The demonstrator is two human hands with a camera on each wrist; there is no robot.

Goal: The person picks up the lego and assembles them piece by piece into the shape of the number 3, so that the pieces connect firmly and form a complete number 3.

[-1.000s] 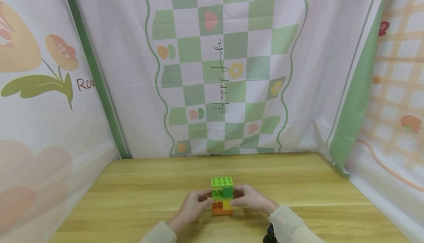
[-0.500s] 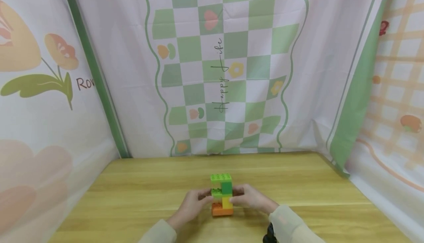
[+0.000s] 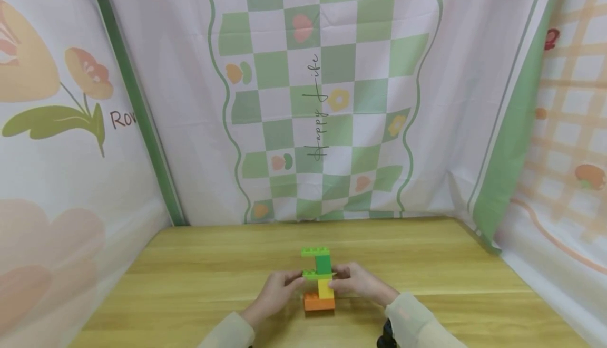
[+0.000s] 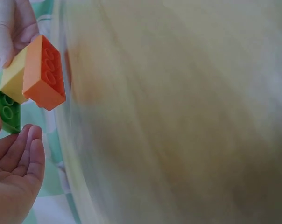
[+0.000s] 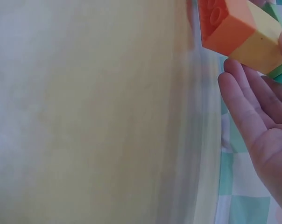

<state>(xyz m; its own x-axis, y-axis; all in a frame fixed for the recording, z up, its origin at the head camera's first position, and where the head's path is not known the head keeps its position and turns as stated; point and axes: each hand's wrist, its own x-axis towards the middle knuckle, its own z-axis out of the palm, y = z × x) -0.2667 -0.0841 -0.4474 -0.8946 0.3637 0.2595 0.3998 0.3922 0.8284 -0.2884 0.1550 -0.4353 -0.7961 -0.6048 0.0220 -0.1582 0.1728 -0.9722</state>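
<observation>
Both hands hold up a stack of toy building blocks in the middle of the head view. From the top come a light green block, a dark green block, another light green block, a yellow block and an orange block. My left hand pinches the lower light green block's left end between thumb and fingers. On the other side, my right hand has its thumb on the yellow block. Studs of the orange block face the left hand's side.
A wooden table spreads beneath the hands. Behind it hangs a green-and-white checked curtain, with printed cloths at left and right. Something black is by the right sleeve.
The stack has tipped, its top leaning away from me; the top studs show less and the front sides more. Both hands stay in nearly the same place and keep their grip.
</observation>
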